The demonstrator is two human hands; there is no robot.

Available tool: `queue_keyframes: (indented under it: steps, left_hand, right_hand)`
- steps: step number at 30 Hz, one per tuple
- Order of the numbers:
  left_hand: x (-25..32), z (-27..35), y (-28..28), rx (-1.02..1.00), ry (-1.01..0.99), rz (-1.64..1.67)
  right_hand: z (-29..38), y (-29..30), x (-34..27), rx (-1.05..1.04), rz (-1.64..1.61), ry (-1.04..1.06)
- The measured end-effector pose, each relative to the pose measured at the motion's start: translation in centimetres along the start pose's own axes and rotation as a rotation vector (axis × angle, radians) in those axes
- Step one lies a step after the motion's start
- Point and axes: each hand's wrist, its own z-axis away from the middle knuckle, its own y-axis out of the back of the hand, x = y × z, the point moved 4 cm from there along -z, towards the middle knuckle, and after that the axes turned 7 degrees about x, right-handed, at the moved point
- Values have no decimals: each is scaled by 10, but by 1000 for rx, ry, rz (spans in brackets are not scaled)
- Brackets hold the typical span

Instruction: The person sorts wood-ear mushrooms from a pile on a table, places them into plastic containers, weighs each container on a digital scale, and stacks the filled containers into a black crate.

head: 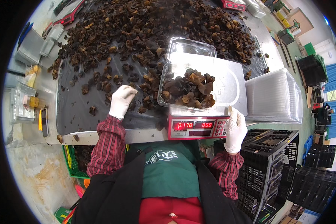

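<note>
An open clear plastic clamshell box filled with brown wood ear mushrooms rests on the metal pan of a red digital scale, its lid raised at the back. My left hand, in a white glove, hovers over the dark sheet left of the box, fingers bent together; whether something small is between them cannot be told. At the scale's right front corner is my right hand, also gloved, near the keypad, with no object visible in it. A big heap of wood ear mushrooms covers the sheet beyond.
Stacked clear plastic boxes stand right of the scale. Black crates are piled below at the right, and a green crate is under the table's left front edge. A phone and a jar lie far left.
</note>
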Motion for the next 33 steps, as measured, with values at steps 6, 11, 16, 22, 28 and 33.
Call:
queue_keyframes:
  steps: [6, 11, 16, 22, 28, 33]
  left_hand:
    - [38, -33, 14, 167, -7, 238]
    - [82, -67, 8, 156, -210, 47]
    - [84, -121, -39, -117, -15, 35]
    - [86, -140, -80, -55, 116, 935]
    - [133, -51, -23, -148, -461, 155]
    - [97, 18, -37, -134, 445, 853]
  right_hand:
    - [7, -7, -7, -26, -18, -49]
    - [7, -11, -4, -44, 30, 77]
    - [11, -27, -24, -134, 78, 50]
    - [17, -69, -31, -354, -166, -172]
    - [12, -52, -2, -384, -655, -165]
    - [19, -68, -18, -527, -560, -216]
